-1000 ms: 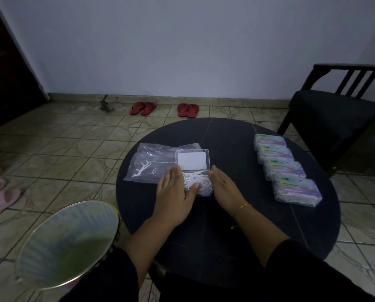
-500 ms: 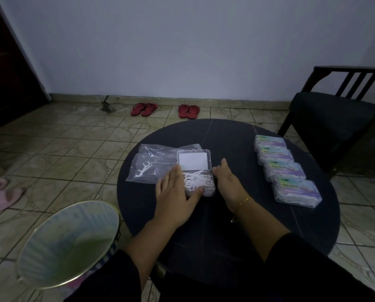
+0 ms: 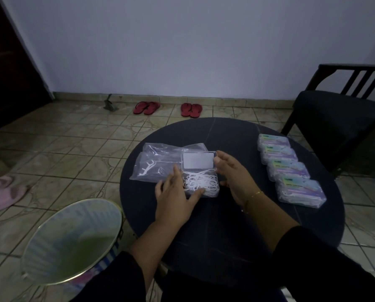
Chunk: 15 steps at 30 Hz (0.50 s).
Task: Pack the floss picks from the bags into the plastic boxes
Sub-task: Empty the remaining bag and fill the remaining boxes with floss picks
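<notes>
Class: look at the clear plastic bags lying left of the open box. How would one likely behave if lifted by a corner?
The clear plastic bags look thin and creased, so one would probably droop rather than hold shape. One floss pick shows inside, so it seems very light and might slide on the dark table if pushed. The glossy film may be slippery.

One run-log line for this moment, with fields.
step: closing box | open box: full of floss picks | left hand: steadies base | right hand: at lid | closed boxes: four
</notes>
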{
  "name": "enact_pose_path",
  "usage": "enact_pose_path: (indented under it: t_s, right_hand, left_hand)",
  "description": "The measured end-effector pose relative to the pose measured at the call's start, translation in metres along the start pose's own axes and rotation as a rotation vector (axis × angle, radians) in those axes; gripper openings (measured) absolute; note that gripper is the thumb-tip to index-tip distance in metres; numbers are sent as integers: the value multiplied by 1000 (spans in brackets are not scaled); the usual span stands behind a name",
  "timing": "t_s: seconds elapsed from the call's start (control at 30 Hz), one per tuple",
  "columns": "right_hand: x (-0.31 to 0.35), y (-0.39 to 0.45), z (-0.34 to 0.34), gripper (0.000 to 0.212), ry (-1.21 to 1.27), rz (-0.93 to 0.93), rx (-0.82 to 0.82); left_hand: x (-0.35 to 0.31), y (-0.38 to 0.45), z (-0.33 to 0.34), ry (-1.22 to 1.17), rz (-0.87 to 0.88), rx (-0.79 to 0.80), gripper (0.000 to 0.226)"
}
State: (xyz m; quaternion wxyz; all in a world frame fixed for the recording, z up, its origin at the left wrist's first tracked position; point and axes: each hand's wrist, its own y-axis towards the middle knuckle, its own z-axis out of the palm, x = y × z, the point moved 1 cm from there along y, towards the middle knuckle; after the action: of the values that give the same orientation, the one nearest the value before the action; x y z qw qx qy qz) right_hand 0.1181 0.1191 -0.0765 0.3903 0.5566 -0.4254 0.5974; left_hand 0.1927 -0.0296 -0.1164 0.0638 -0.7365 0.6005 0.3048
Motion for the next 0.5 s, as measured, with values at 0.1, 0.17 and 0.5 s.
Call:
enact_pose_path:
  t_s: [0.1,0.17,0.5]
  right_hand:
    - [-4,-7,1,16,37,-58,-25]
    - [-9,-12,1,12,12,-88,-35]
    - [-28,-29,1,15,-173,-111,7]
  left_hand:
    - [1,0,2,24,11,11,93]
    - [0,1,2,30,13,16,92]
    - [2,0,-2,-81,-13,41,99]
